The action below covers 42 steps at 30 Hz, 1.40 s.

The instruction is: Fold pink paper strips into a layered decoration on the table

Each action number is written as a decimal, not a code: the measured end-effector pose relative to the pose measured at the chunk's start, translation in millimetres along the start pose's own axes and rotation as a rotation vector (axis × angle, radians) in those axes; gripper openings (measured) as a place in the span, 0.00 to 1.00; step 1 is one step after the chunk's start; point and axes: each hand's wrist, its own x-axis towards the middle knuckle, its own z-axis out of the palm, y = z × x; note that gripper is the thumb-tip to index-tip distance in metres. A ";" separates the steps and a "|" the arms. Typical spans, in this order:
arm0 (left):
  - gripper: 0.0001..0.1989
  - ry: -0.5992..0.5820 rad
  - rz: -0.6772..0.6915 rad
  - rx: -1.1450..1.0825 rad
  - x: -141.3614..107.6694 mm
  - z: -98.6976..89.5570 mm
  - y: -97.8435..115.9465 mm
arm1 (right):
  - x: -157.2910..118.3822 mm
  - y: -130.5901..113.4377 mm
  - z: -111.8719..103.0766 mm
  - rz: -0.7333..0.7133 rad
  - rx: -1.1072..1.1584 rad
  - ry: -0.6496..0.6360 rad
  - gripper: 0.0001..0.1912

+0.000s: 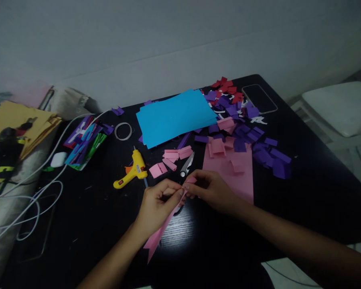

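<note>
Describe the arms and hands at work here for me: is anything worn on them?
The left grip and right grip are human hands, without gloves. The left forearm and right forearm are slender and bare; no sleeve, watch, bracelet, cable or marking shows. It's too dim to rule out small rings.

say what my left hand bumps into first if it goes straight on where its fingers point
Most likely the right hand: the left hand points toward its fingertips, with the pink strip pinched between them. The exact depth there is hard to judge.
</note>
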 end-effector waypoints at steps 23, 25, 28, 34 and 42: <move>0.10 0.022 -0.063 0.008 -0.1 -0.8 2.8 | -0.4 -0.5 -3.7 -0.039 -0.006 -0.002 0.15; 0.09 0.030 -0.060 -0.004 -0.2 -0.3 3.4 | -0.4 -1.1 -3.4 -0.049 -0.011 0.018 0.14; 0.09 0.044 -0.070 -0.034 -0.4 0.5 4.0 | -0.9 -2.5 -2.6 -0.059 -0.025 0.034 0.13; 0.10 0.043 -0.108 -0.079 0.6 0.5 2.8 | 1.6 0.1 -4.7 -0.037 -0.031 0.042 0.20; 0.13 0.053 -0.155 -0.163 1.5 -0.8 6.2 | 0.5 -4.4 -3.0 0.019 -0.011 0.028 0.20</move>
